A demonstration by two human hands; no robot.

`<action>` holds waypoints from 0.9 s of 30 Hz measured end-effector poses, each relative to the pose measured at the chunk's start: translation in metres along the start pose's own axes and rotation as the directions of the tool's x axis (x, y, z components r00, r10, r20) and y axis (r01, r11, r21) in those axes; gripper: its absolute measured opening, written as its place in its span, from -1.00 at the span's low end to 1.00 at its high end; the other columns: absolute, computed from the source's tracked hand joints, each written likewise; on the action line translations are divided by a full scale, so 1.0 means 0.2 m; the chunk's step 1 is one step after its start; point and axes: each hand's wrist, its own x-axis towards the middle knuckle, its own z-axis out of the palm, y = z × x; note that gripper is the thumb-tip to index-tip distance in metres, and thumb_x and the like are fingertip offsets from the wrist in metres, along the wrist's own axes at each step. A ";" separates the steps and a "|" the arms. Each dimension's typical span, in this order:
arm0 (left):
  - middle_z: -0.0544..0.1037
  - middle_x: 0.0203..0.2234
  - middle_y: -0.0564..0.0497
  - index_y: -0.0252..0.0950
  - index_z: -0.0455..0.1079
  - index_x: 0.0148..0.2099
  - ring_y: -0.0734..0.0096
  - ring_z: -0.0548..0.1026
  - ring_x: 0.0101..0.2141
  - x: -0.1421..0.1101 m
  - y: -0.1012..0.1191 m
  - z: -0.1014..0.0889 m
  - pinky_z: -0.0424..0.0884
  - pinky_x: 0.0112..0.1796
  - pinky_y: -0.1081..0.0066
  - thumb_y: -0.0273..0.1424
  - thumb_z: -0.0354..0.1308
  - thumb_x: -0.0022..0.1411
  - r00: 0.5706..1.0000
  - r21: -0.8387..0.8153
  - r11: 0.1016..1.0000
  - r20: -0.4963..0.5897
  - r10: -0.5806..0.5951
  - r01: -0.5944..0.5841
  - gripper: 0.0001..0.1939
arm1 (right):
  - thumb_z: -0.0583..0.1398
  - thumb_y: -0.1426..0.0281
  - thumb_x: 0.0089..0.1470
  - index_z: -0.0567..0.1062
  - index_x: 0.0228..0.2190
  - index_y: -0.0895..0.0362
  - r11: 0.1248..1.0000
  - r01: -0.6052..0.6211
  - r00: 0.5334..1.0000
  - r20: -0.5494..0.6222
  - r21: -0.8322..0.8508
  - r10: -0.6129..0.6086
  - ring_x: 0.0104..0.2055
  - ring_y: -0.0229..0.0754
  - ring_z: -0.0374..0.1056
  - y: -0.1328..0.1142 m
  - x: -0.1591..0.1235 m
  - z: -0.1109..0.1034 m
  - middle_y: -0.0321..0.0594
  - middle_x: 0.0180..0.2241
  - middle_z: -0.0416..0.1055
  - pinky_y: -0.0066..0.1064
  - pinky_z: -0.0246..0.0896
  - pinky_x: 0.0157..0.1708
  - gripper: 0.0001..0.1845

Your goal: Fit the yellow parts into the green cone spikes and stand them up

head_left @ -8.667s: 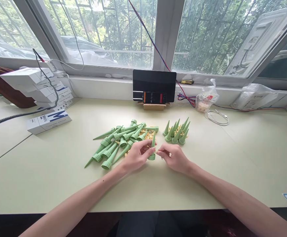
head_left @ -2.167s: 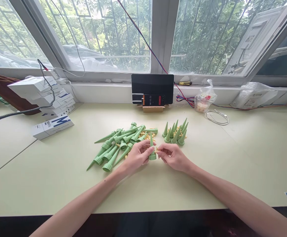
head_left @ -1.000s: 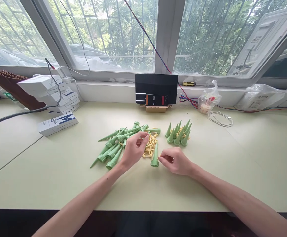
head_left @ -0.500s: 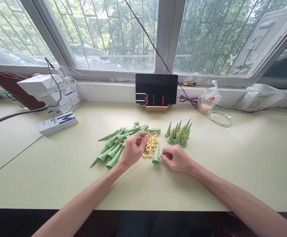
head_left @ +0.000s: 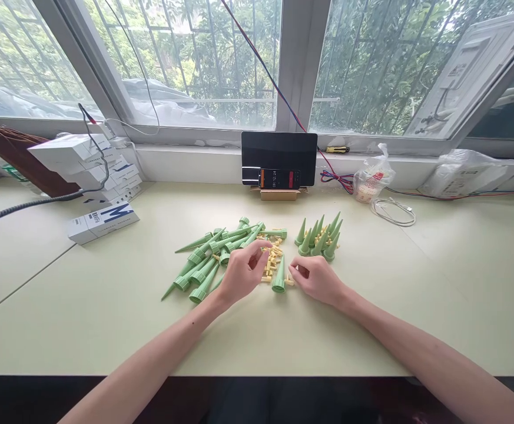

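Observation:
My left hand [head_left: 240, 272] hovers over a heap of small yellow pieces [head_left: 272, 257], thumb and forefinger pinched on one of them. To its right a green plastic spike [head_left: 278, 275] stands on its wide end, tip up. My right hand [head_left: 317, 278] is curled just right of that spike, its fingertips pinched near the spike's base, where a yellow piece [head_left: 288, 282] lies. What the right fingers hold is hidden. A pile of green spikes [head_left: 210, 256] lies flat to the left. Several more spikes [head_left: 321, 237] stand upright in a cluster behind my right hand.
A dark tablet [head_left: 278, 156] with a phone [head_left: 278, 178] leaning on it stands by the window sill. White boxes [head_left: 89, 168] are stacked far left, with a black cable [head_left: 27, 205] across them. A plastic bag [head_left: 374, 174] and white cord [head_left: 393, 213] lie back right.
My left hand let go of the spike and moved to the yellow heap. The spike now stands on the table, and my right hand has stayed beside its base.

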 end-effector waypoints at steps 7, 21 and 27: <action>0.37 -0.58 0.14 -0.30 0.39 -0.05 0.58 0.30 -0.58 -0.02 -0.02 0.01 0.26 -0.47 0.57 -0.51 -0.11 0.40 0.983 0.009 0.989 0.112 0.143 -0.145 -0.75 | 0.09 0.40 0.22 0.29 -0.59 0.13 1.000 0.010 0.999 -0.035 0.010 -0.010 -0.61 -0.35 0.00 0.00 0.01 0.01 -0.41 -0.67 0.12 -0.47 -0.07 -0.54 -0.68; 0.30 -0.69 0.20 -0.29 0.42 -0.13 0.58 0.20 -0.66 -0.16 0.10 0.11 0.10 -0.53 0.48 -0.49 0.06 0.30 0.888 0.065 0.918 0.287 0.359 -0.392 -0.85 | 0.09 0.39 0.24 0.41 -0.40 0.13 0.999 0.010 0.998 -0.062 0.038 -0.008 -0.61 -0.34 0.07 0.00 0.01 0.02 -0.43 -0.65 0.20 -0.49 -0.01 -0.52 -0.82; 0.20 -0.67 0.18 -0.29 0.40 -0.17 0.55 0.09 -0.65 -0.18 0.10 0.14 -0.02 -0.58 0.44 -0.65 -0.06 0.16 0.813 -0.028 0.903 0.424 0.399 -0.429 -0.71 | 0.09 0.41 0.25 0.42 -0.40 0.13 1.000 0.030 0.995 -0.091 0.006 -0.029 -0.57 -0.31 0.15 0.01 0.02 0.02 -0.37 -0.59 0.30 -0.47 0.02 -0.50 -0.82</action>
